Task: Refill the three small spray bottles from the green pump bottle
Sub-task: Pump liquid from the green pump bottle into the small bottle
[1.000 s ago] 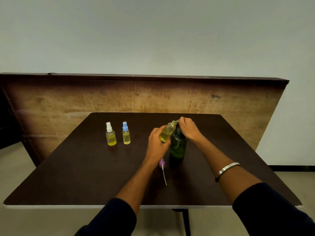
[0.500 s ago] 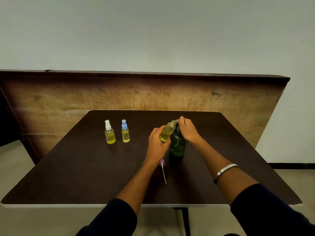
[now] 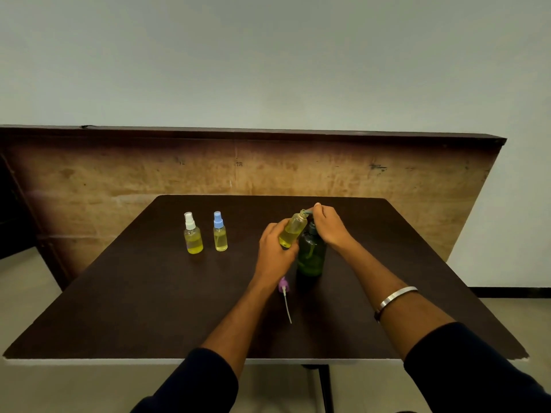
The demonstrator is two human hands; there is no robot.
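Left hand [image 3: 275, 251] gripping tilted uncapped spray bottle [image 3: 292, 229] against green pump bottle [image 3: 311, 255] mid-worktop, right hand [image 3: 329, 226] apparently pinching pump spout.

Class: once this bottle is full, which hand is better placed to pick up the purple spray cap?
Probably the left hand: the purple spray cap lies just beside its wrist, though it grips the open bottle. The right hand presses the green pump bottle.

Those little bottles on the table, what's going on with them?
A person is topping up small spray bottles. The left hand holds an uncapped small bottle tilted to the spout of the green pump bottle, while the right hand is on the pump. The purple spray cap lies on the table. The white-capped bottle and blue-capped bottle stand capped at the left.
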